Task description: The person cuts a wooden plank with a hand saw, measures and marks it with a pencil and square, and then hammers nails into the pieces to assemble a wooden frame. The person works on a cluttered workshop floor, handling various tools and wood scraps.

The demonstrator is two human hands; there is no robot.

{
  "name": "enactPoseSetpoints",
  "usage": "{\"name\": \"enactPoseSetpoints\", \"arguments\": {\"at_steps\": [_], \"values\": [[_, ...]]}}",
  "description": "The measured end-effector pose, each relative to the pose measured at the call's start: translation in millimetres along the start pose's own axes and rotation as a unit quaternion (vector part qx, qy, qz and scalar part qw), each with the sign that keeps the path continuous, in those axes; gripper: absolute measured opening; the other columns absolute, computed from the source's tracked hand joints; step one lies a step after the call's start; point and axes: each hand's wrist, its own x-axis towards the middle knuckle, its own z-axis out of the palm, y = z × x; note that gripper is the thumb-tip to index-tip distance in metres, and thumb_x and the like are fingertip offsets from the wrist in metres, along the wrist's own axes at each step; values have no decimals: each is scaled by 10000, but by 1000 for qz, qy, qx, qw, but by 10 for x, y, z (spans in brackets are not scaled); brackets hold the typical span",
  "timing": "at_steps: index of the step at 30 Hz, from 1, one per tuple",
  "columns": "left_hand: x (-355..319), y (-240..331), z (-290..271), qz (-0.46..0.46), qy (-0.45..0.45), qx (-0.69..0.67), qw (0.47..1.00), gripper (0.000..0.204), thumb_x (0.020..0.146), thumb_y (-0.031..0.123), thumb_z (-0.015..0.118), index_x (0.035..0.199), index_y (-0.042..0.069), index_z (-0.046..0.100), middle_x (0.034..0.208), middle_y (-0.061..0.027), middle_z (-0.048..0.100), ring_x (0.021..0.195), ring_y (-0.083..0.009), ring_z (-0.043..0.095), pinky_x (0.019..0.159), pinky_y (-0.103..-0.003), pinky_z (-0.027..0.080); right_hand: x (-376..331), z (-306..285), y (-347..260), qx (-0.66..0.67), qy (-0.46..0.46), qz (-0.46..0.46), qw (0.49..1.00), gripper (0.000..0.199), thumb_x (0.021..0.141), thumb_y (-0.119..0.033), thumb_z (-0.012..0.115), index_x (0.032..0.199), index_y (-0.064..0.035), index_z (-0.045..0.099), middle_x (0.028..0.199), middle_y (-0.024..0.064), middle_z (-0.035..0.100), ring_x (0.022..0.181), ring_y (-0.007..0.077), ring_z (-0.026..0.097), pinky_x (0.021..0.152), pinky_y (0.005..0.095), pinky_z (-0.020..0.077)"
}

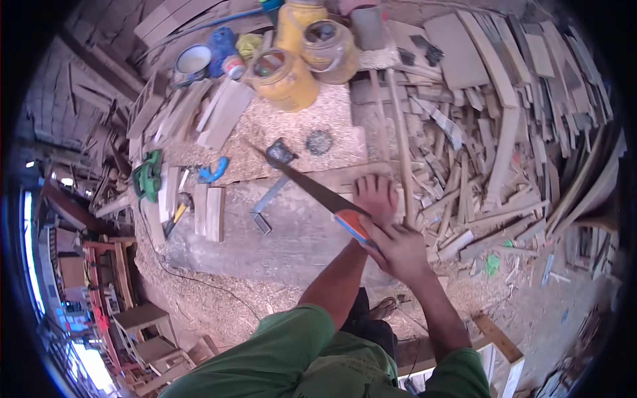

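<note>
Head view: right grip (403, 255) closed around the handle of a handsaw (315, 190), its blade slanting up and leftward over the counter (199, 255). Left grip (377, 197) released, palm down with fingers extended near the counter's far edge (saw handle close by the wrist). Metal square (271, 194) lies left of the blade; pale wood block (215, 213) farther left; yellow buckets (286, 91) stand beyond
</note>
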Motion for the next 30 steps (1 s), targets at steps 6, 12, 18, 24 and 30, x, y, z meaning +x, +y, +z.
{"name": "enactPoseSetpoints", "arguments": {"at_steps": [6, 12, 18, 24, 30], "values": [[-204, -39, 348, -49, -80, -49, 994, 673, 1048, 554, 613, 1468, 27, 615, 1521, -266, 558, 1430, -499, 484, 1206, -644, 370, 1195, 679, 81, -148, -102, -30, 983, 582, 971, -281, 737, 1534, -197, 620, 1322, 85, 740, 1218, 304, 707, 1069, 486, 540], [-418, -272, 363, 109, 6, -153, 982, 764, 1037, 589, 653, 1556, 34, 575, 1591, -266, 519, 1524, -515, 408, 1262, -683, 307, 1428, 1110, 49, -127, -145, -8, 981, 559, 976, -203, 686, 1529, -178, 614, 1383, 87, 727, 1308, 336, 671, 1165, 528, 464], [-392, -487, -240, 192, -127, -177, 957, 708, 1018, 505, 679, 1555, 55, 576, 1579, -230, 537, 1509, -476, 441, 1252, -670, 332, 986, 839, -85, -57, -65, 83, 993, 540, 933, -160, 772, 1462, -134, 669, 1339, 141, 731, 1273, 376, 681, 1133, 511, 495], [-1064, -815, -939, 190, -239, -112, 946, 666, 999, 421, 704, 1555, 76, 577, 1567, -194, 555, 1494, -437, 475, 1241, -657, 356, -95, 456, -362, 41, -56, 224, 972, 403, 1032, -127, 711, 1418, -13, 694, 1211, 235, 766, 1053, 444, 749, 911, 500, 603], [-1538, -1673, -1737, 156, -264, -23, 952, 756, 928, 362, 758, 1581, 55, 534, 1534, -186, 574, 1455, -418, 504, 1221, -612, 386, -2240, 441, -535, 88, -52, 377, 921, 369, 1042, -191, 711, 1328, 39, 747, 1050, 263, 801, 911, 397, 788, 828, 461, 607]]}}
